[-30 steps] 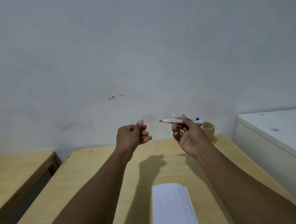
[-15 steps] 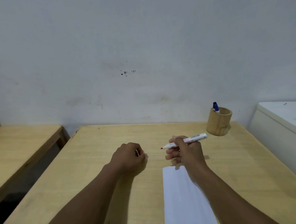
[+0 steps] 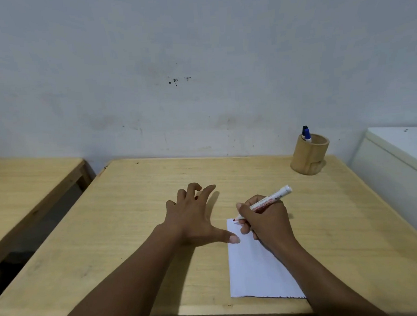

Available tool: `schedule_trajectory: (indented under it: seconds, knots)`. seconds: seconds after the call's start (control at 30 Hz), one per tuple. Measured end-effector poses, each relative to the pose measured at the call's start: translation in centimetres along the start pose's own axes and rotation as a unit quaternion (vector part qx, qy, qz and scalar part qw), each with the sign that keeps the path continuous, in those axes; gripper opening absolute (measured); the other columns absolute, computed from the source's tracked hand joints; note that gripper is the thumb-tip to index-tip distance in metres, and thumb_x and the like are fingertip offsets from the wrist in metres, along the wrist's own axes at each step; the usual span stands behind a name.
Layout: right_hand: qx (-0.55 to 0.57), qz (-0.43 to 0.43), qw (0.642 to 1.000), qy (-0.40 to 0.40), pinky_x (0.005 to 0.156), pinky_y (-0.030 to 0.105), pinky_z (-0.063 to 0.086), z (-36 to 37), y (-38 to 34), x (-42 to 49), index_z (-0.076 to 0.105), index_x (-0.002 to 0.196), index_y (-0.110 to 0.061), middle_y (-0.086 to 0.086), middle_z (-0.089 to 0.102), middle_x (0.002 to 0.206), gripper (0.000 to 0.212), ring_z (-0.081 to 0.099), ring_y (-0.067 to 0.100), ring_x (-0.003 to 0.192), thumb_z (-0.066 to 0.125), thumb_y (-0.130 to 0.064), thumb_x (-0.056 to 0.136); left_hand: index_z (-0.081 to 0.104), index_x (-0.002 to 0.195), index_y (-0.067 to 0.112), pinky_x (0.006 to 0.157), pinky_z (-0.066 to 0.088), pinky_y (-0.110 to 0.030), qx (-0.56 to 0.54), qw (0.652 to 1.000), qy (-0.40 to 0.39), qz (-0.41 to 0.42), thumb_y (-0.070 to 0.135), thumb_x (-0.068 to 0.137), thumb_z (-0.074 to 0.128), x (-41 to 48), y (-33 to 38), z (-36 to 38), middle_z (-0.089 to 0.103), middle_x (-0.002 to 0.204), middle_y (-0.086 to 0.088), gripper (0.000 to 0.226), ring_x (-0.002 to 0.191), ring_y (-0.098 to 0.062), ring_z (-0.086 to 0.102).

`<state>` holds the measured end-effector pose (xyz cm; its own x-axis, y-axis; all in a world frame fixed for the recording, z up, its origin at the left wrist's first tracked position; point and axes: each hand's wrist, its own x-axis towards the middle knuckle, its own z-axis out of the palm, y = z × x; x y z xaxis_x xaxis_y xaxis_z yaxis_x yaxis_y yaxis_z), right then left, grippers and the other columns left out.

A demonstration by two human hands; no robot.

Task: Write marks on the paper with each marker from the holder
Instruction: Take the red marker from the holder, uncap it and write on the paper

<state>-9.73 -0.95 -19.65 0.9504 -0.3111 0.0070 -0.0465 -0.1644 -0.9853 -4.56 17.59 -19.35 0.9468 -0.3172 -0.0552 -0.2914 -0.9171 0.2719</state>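
- A red marker (image 3: 267, 202) is clamped in the right hand (image 3: 266, 221), its barrel slanted so that the white back end points toward 2 o'clock and the uncapped red tip toward 8 o'clock
- The tip is seen at the far left corner of the paper (image 3: 254, 273) — whether it touches the sheet cannot be told
- The paper is laid flat on the counter (image 3: 124, 225), lengthwise toward the near edge, with its near edge looking torn or serrated; the right wrist and forearm are laid across its right side
- The left hand (image 3: 194, 221) is held with fingers spread apart and nothing gripped in it; it is found at 9 o'clock of the right hand, its thumb stretched out so that the tip is at the left edge of the paper
- Something small and red is glimpsed between the left fingers — too hidden to be identified
- A bamboo holder (image 3: 310, 155) is stood upright at the counter's far right corner, at 1 o'clock from the paper and well apart from both hands
- A blue-capped marker (image 3: 306, 133) is seen sticking out of the holder's left side
- A second wooden counter (image 3: 30, 181) is seen at 9 o'clock, and a white unit (image 3: 400, 152) at 3 o'clock
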Motion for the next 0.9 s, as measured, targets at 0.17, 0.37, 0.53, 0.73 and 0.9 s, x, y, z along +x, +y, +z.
schedule_trajectory:
  seconds: [0.17, 0.37, 0.53, 0.73, 0.9]
  knots:
    - [-0.063, -0.02, 0.998, -0.015, 0.052, 0.029, 0.054, 0.2, 0.3, -0.3, 0.072, 0.077, -0.012, 0.001, 0.079, 0.066, 0.022, 0.077, 0.015, 0.059, 0.084, -0.03, 0.082, 0.011, 0.157, 0.043, 0.109, 0.031, -0.052, 0.028, 1.0, -0.013, 0.001, 0.102, 0.037, 0.056, 0.0, 0.1, -0.2, 0.023, 0.156, 0.007, 0.141, 0.141, -0.024, 0.026]
    - [-0.074, -0.032, 0.996, -0.027, 0.065, 0.042, 0.064, 0.2, 0.6, -0.1, 0.074, 0.077, -0.014, 0.001, 0.079, 0.069, 0.024, 0.077, 0.016, 0.063, 0.09, -0.033, 0.075, 0.012, 0.158, 0.042, 0.109, 0.031, -0.053, 0.035, 0.999, -0.028, 0.002, 0.102, 0.039, 0.056, 0.1, 0.1, -0.4, 0.028, 0.155, 0.006, 0.14, 0.14, -0.025, 0.026]
    - [-0.089, -0.035, 0.995, -0.03, 0.068, 0.047, 0.064, 0.4, 1.0, 0.0, 0.074, 0.075, -0.016, 0.001, 0.078, 0.068, 0.025, 0.076, 0.015, 0.062, 0.09, -0.035, 0.072, 0.013, 0.157, 0.042, 0.11, 0.03, -0.054, 0.034, 0.999, -0.032, 0.004, 0.102, 0.039, 0.055, 0.1, 0.2, -0.4, 0.029, 0.155, 0.005, 0.14, 0.14, -0.025, 0.026]
    - [-0.068, -0.022, 0.996, -0.046, 0.055, 0.033, 0.058, 0.1, 0.5, -0.1, 0.075, 0.079, -0.007, 0.003, 0.078, 0.066, 0.024, 0.075, 0.015, 0.061, 0.088, -0.027, 0.077, 0.013, 0.158, 0.042, 0.112, 0.03, -0.057, 0.031, 0.999, -0.036, 0.003, 0.102, 0.037, 0.055, 0.1, 0.1, -0.5, 0.028, 0.158, 0.005, 0.141, 0.143, -0.026, 0.025]
    - [0.127, 0.073, 0.989, 0.018, 0.041, 0.026, 0.038, -0.7, -0.8, 1.1, 0.075, 0.078, -0.002, 0.008, 0.068, 0.06, 0.03, 0.057, 0.016, 0.047, 0.08, -0.031, 0.087, 0.028, 0.154, 0.039, 0.111, 0.036, -0.054, -0.067, 0.997, -0.028, -0.018, 0.092, 0.052, 0.065, 1.0, -0.9, -1.3, 0.042, 0.15, 0.005, 0.121, 0.14, -0.024, 0.037]
